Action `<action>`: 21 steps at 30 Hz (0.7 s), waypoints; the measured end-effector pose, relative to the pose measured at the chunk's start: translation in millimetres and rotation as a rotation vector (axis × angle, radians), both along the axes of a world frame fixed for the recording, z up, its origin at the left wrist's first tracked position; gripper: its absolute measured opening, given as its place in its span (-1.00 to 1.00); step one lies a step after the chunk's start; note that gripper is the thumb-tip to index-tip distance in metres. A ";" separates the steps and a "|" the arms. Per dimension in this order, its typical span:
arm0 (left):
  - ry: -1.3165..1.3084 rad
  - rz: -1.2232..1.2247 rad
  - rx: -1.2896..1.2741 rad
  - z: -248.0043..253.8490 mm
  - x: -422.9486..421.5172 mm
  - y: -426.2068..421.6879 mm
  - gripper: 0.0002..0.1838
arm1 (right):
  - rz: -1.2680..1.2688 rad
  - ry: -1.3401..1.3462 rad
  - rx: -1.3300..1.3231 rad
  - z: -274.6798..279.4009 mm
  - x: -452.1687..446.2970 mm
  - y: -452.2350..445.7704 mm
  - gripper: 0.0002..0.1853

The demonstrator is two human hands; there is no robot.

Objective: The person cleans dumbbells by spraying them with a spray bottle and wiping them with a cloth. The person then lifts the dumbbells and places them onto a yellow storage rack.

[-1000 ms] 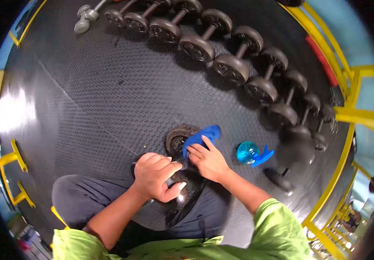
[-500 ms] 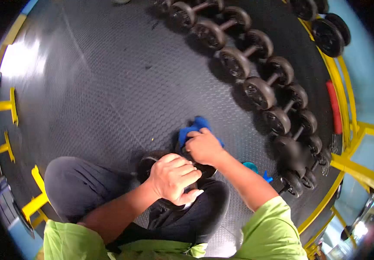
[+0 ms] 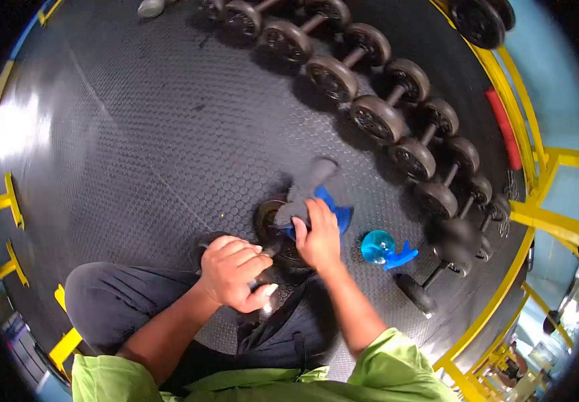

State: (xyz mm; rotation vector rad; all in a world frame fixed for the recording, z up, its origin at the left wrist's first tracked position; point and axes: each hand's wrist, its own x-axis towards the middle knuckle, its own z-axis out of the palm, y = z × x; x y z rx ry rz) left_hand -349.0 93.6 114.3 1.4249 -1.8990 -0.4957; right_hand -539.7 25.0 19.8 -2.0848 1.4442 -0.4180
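Note:
Between my bent legs a dark dumbbell (image 3: 267, 220) is held above the rubber floor. My left hand (image 3: 236, 271) is closed over its near side, the thumb sticking out to the right; part of the dumbbell is hidden under the palm. A blue and grey cloth (image 3: 313, 177) is bunched in my right hand (image 3: 319, 236), which presses it against the far weight of the dumbbell. The cloth's grey part is smeared by motion. To the right of that hand, a round teal spray bottle (image 3: 376, 246) with a blue trigger head (image 3: 400, 255) rests on the floor.
A row of dumbbells (image 3: 376, 117) runs diagonally from the top to the right. Yellow rack frames (image 3: 551, 218) stand along the right, with a red bar (image 3: 502, 130) beside them. More yellow supports (image 3: 11, 201) show at the left. A grey object (image 3: 150, 8) lies at the top left.
My view has shifted, bringing the spray bottle into fuller sight. The cloth now shows its grey side flipped up. The right hand has turned more upright, and the left hand sits further left and lower.

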 end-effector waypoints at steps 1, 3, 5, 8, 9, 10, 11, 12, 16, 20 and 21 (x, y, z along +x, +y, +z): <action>-0.006 -0.008 0.006 -0.2 1.8 1.5 -0.63 | -0.104 -0.040 -0.014 -8.6 -9.3 14.9 -0.57; -0.014 -0.028 0.000 -2.7 5.7 4.2 -0.61 | -0.545 -0.335 0.142 -14.5 -9.3 53.7 -0.58; -0.024 -0.041 -0.031 -6.8 9.5 6.0 -0.61 | -0.828 -0.489 0.237 -23.4 -2.0 82.8 -0.57; -0.019 -0.048 -0.004 -5.8 13.0 3.4 -0.61 | -1.555 -0.909 0.842 -21.6 -0.3 114.7 -0.63; -0.013 -0.045 -0.017 -5.4 13.0 1.8 -0.61 | -1.528 -1.133 1.237 -26.8 -7.2 136.5 -0.66; -0.025 -0.064 -0.027 -4.2 12.7 -0.5 -0.61 | -1.494 -1.339 1.326 21.8 12.0 124.6 -0.76; -0.010 -0.041 -0.001 -2.4 10.5 -1.3 -0.60 | -1.372 -1.524 1.441 -8.9 21.1 141.5 -0.75; 0.002 -0.013 0.025 -1.4 7.7 -1.6 -0.59 | -1.228 -1.702 1.553 -37.6 29.4 155.5 -0.73; -0.078 0.025 0.011 4.2 -6.6 -5.3 -0.56 | -0.992 -2.100 1.442 -47.6 62.0 91.0 -0.62; -0.290 0.362 0.431 15.1 -21.3 18.4 -0.51 | -0.876 -2.031 1.310 -51.4 66.2 92.0 -0.46; -0.230 0.434 0.608 23.8 -23.9 21.5 -0.50 | -0.904 -2.033 1.363 -42.7 66.5 93.1 -0.45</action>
